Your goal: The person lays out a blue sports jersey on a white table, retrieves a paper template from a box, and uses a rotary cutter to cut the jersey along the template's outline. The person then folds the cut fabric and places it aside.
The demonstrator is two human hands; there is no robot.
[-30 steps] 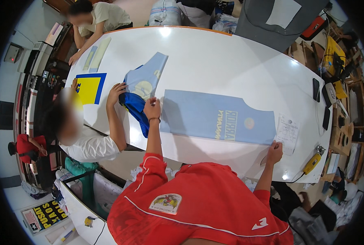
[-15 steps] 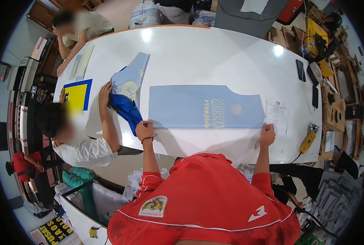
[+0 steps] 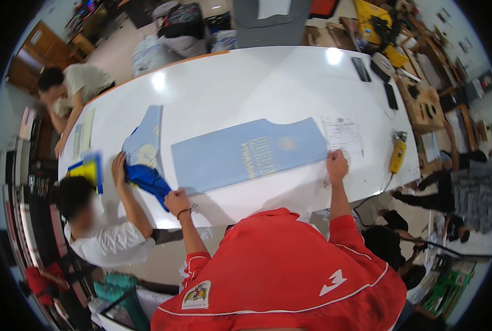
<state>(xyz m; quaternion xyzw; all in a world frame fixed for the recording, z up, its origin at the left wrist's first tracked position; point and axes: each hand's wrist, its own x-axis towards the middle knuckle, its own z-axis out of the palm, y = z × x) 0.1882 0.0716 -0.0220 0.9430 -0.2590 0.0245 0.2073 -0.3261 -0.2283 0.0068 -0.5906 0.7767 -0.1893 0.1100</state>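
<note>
A pale blue fabric panel [image 3: 213, 165] with yellowish print and a round mark lies flat on the white table [image 3: 235, 77]. My left hand [image 3: 176, 202] pinches its near left corner, beside a crumpled bright blue garment piece [image 3: 152, 182]. My right hand [image 3: 337, 163] grips the near right corner, next to a printed paper sheet [image 3: 342, 132]. A second pale blue piece [image 3: 146, 132] rests on the bright blue one, with a co-worker's hand [image 3: 119, 165] at its left edge.
A co-worker in white [image 3: 108, 245] sits at left; another leans on the far left edge [image 3: 80, 83]. Light strips [image 3: 83, 132] and a yellow-and-blue piece [image 3: 88, 168] lie there. At right are phones [image 3: 361, 68] and a corded yellow tool [image 3: 397, 157]. Sacks [image 3: 149, 55] stand behind.
My left hand has moved down from above the bright blue piece to the panel's near left corner. My right hand stays on its corner. The view has shifted, tilting the scene.
</note>
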